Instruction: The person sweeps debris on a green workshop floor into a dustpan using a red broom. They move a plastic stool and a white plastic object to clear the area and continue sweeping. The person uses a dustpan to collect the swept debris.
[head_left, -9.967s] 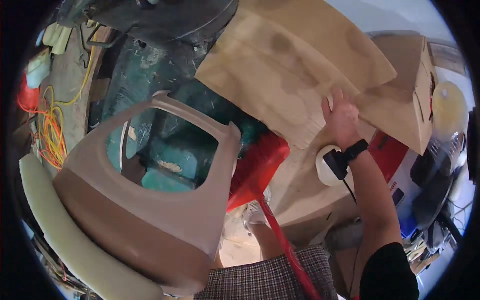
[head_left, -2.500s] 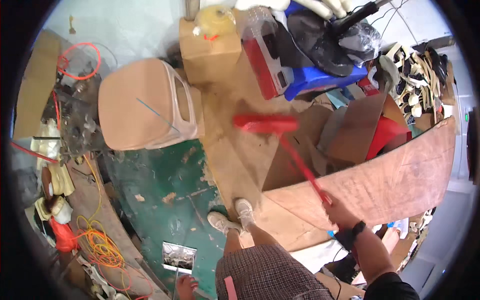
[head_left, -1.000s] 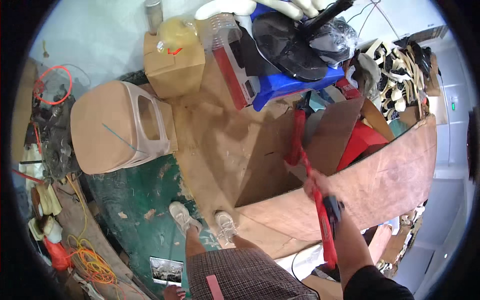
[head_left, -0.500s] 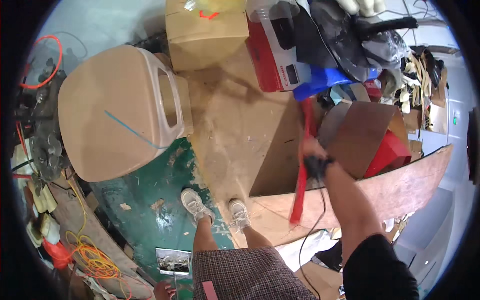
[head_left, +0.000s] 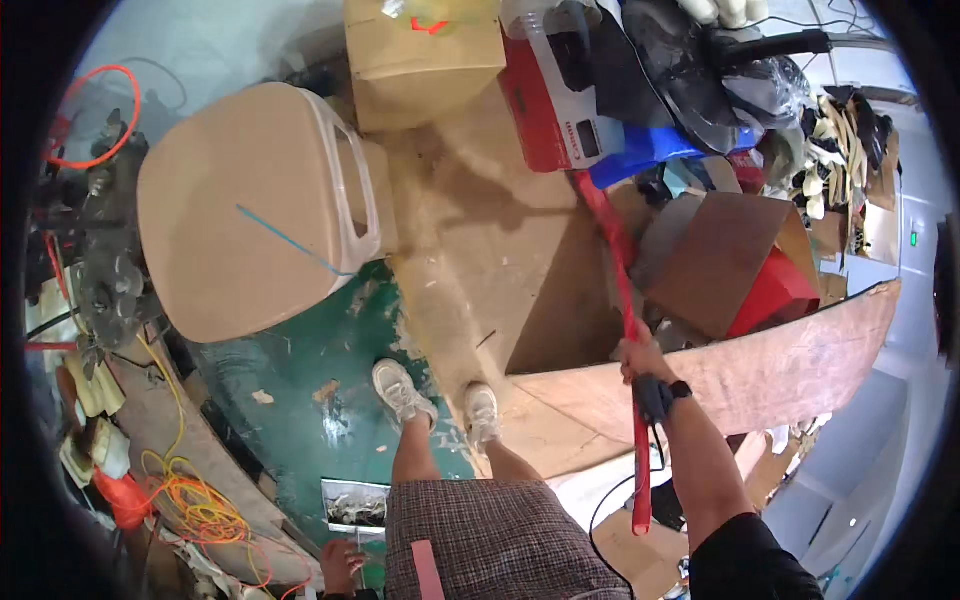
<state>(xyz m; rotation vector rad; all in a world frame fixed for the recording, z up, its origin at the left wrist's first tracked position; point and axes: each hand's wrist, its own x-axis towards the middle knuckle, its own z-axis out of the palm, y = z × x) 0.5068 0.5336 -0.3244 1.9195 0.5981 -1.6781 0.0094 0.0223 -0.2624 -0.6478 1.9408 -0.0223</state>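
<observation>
My right hand (head_left: 645, 362) is closed around a long red pole (head_left: 617, 250). Its near end hangs below my wrist. The far end reaches the red and white printer carton (head_left: 540, 110), and whatever is on that end cannot be made out. At the lower edge, my left hand (head_left: 342, 565) is partly in view, its fingers curled at the thin handle of a dustpan (head_left: 355, 505). Grey debris lies in the dustpan, which rests on the green floor left of my legs.
A beige plastic stool (head_left: 250, 215) stands at left, a brown carton (head_left: 425, 70) at the back. A curved wooden board (head_left: 740, 380) fences off an open cardboard box (head_left: 715, 260) and clutter at right. Orange and yellow cables (head_left: 195, 505) lie lower left. A black cable trails from my right wrist.
My right hand has moved nearer to me, and the pole has come down with it, its near end dropping lower. The view has shifted slightly. More of my left hand now shows.
</observation>
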